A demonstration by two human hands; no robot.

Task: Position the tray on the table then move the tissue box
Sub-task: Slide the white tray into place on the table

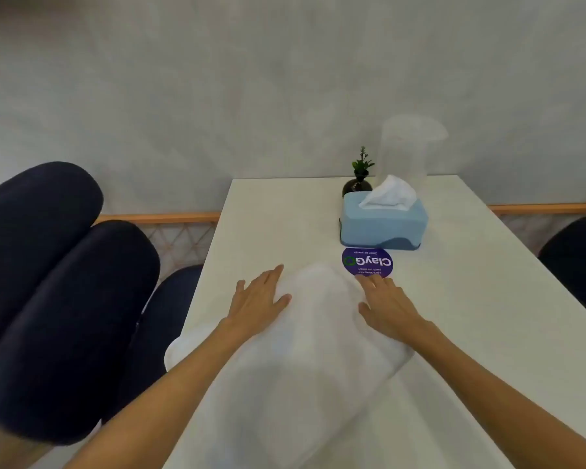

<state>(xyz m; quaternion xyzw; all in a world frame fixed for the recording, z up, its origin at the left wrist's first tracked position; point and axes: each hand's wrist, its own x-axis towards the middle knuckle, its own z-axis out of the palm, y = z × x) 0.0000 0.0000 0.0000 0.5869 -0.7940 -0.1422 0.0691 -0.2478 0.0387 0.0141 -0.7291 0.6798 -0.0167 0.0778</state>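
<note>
A white tray (pixel 305 360), blurred, lies flat on the white table (pixel 471 299), its near left corner jutting past the table's left edge. My left hand (pixel 257 299) rests on the tray's far left part, fingers spread. My right hand (pixel 384 304) lies at the tray's far right edge, fingers spread, holding nothing. A blue tissue box (pixel 383 221) with a white tissue sticking up stands beyond the tray, apart from both hands.
A round purple sticker (pixel 367 262) sits on the table between the tray and the box. A small plant in a dark vase (pixel 358 181) and a clear plastic jug (pixel 406 154) stand behind the box by the wall. Dark blue chair cushions (pixel 58 282) flank the table's left side.
</note>
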